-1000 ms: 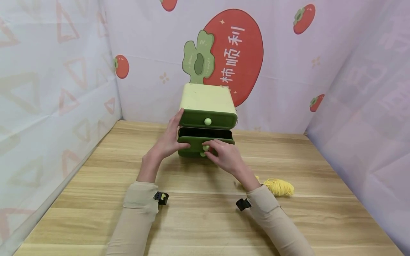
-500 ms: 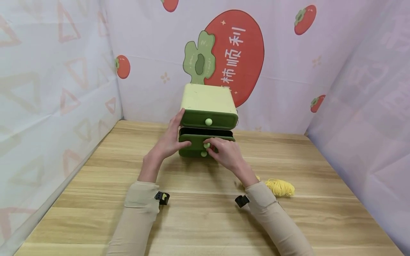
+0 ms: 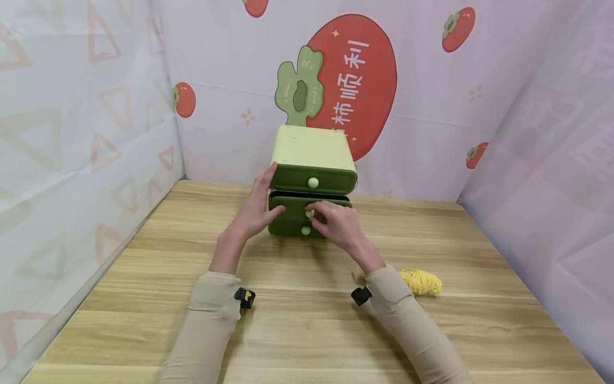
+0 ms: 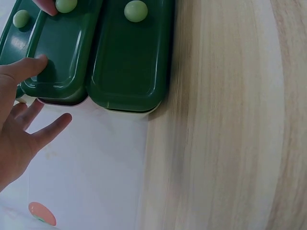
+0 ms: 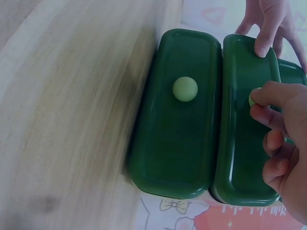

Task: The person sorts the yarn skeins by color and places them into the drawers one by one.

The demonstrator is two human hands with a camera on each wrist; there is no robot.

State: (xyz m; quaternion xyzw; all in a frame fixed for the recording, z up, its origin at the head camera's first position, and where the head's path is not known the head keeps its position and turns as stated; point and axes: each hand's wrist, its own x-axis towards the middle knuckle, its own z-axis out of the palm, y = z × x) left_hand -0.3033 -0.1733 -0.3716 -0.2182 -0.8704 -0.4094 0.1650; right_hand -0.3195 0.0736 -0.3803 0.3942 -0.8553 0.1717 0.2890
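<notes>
A three-drawer storage box (image 3: 310,160) stands on the wooden table (image 3: 297,320) at its far middle, close before the back wall banner (image 3: 355,80). The left hand (image 3: 253,213) rests against the box's left side with its thumb on the front of the middle drawer (image 3: 292,207), which lies between the top drawer (image 3: 313,180) and the bottom drawer (image 3: 290,229), while the right hand (image 3: 338,224) is in front of it, pinching the middle knob (image 3: 310,213). A bundle of yarn (image 3: 421,280) lies on the table to the right of the right forearm, nearer than the box.
</notes>
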